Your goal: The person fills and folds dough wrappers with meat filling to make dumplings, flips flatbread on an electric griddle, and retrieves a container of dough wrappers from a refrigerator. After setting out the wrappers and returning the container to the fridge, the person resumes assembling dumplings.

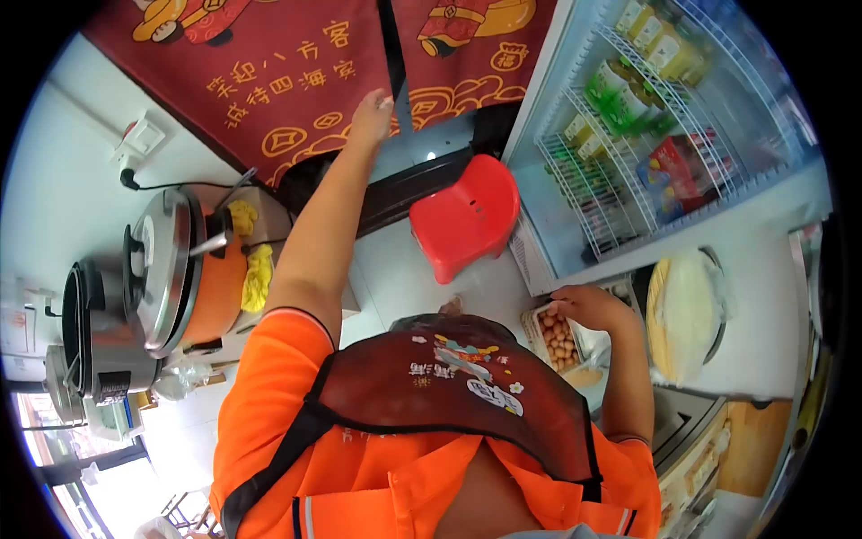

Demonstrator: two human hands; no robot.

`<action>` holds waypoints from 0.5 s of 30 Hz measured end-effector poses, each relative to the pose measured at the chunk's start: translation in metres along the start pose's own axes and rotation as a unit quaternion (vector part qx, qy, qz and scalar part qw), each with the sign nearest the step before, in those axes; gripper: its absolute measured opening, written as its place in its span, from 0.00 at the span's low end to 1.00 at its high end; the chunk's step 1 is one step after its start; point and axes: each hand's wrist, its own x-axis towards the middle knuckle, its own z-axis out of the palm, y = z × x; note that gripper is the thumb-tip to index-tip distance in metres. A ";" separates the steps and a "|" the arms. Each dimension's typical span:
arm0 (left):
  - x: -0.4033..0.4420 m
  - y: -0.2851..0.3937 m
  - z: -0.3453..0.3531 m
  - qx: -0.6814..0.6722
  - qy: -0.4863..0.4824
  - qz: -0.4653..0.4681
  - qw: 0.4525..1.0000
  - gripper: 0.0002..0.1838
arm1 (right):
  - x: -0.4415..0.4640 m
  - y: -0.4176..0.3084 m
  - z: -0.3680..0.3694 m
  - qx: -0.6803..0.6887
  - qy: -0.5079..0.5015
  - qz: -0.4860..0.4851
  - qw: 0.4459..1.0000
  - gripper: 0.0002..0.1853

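My left hand [373, 118] is stretched far forward, in front of the dark red door curtain [305, 54] and close to its middle slit. Its fingers are bent together; what they hold, if anything, I cannot make out. My right hand [590, 307] hangs at my right side, above a box of brown eggs [557, 341]. Its fingers are loosely curved and apart, and I see nothing in them. A dark red apron [449, 368] covers my orange shirt.
A red plastic stool [469, 218] stands on the floor ahead. The glass-fronted fridge [575, 260] at right holds drinks on wire shelves. At left are an orange pot [220, 301], a dark cooker [117, 341] and yellow cloths [258, 278]. A wrapped round item [684, 314] lies at right.
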 end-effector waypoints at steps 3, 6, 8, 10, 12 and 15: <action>0.071 0.009 0.009 0.058 -0.011 0.046 0.997 0.23 | 0.058 0.008 -0.045 0.027 0.036 -0.015 0.999 0.22; 0.136 0.011 0.010 0.111 -0.033 0.085 0.990 0.24 | 0.128 -0.010 -0.098 -0.023 0.042 -0.150 0.988 0.22; 0.192 -0.011 0.008 0.109 -0.048 0.115 0.986 0.24 | 0.176 -0.035 -0.129 -0.015 0.063 -0.207 0.976 0.18; 0.220 0.014 -0.016 0.188 -0.079 0.182 0.962 0.31 | 0.216 -0.079 -0.160 0.034 0.111 -0.307 0.945 0.19; 0.268 0.003 -0.062 0.275 -0.058 0.251 0.926 0.37 | 0.245 -0.134 -0.196 0.069 0.142 -0.383 0.910 0.21; 0.391 -0.041 -0.155 0.212 0.114 0.144 0.960 0.37 | 0.294 -0.202 -0.241 0.040 0.161 -0.459 0.873 0.22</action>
